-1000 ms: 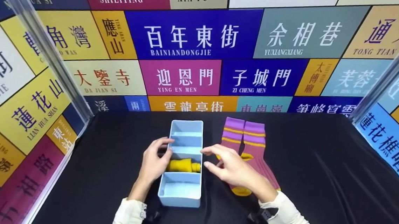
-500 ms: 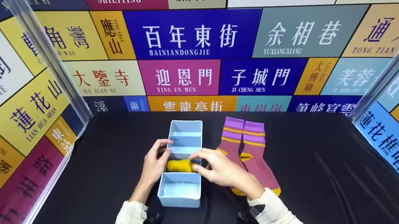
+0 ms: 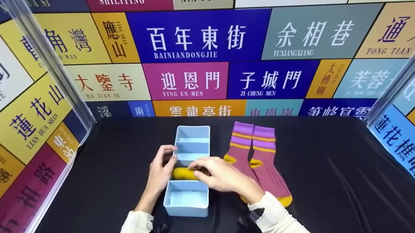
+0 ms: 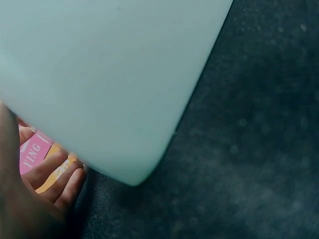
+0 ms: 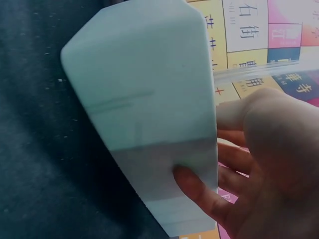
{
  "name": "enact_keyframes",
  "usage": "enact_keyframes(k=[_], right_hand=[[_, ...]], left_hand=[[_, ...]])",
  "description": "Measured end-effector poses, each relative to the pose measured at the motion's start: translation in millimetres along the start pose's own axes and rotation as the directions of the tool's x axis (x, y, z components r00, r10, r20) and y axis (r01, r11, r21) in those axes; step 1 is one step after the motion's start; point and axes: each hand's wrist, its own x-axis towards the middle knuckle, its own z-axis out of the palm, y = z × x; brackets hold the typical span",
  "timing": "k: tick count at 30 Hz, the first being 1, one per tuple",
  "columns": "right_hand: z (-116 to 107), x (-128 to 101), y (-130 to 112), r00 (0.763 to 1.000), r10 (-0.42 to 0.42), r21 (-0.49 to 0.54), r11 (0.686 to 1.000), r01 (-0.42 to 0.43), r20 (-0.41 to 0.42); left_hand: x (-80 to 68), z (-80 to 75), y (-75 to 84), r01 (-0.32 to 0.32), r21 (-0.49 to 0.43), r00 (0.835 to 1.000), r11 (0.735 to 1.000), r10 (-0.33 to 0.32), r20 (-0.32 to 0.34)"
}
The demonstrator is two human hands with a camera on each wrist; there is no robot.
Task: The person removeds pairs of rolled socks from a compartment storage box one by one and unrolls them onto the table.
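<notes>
Rolled yellow sock (image 3: 183,173) in the third compartment from the far end of a light blue plastic divided organiser box (image 3: 187,202), both hands at it.
Sock mostly hidden under the right hand (image 3: 221,176), whose fingers lie over it; grip cannot be told. Left hand (image 3: 159,171) rests open against the box's left wall. Wrist views show only the box's outer walls (image 4: 99,74) and fingertips (image 5: 199,191). Pair of purple yellow-striped socks (image 3: 259,160) lies flat just right on the black cloth (image 3: 333,194).

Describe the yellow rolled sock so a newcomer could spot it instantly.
On the black tablecloth stands a long pale blue divider box with four compartments in a row. The rolled yellow sock lies in the third compartment from the far end, between the left hand and right hand. It alone is bundled and boxed; the purple striped socks lie flat alongside.
</notes>
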Motion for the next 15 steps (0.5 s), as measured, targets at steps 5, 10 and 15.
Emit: enact_keyframes(k=[5,10,15], right_hand=[[-2,8,3,1.000,-0.002,0.033,0.999,0.002,-0.009],[-5,15,2,0.999,0.025,0.013,1.000,-0.025,-0.040],[-7,20,-1,0.998,0.052,-0.119,0.991,-0.054,-0.023]], left_hand=[[-5.5,0.2,12.4,-0.011,0.036,1.000,0.999,0.012,-0.012],[-7.0,0.3,15.8,-0.014,0.024,1.000,1.000,0.015,-0.022],[-7.0,-1.7,16.5,-0.002,-0.006,1.000,1.000,0.002,-0.009]])
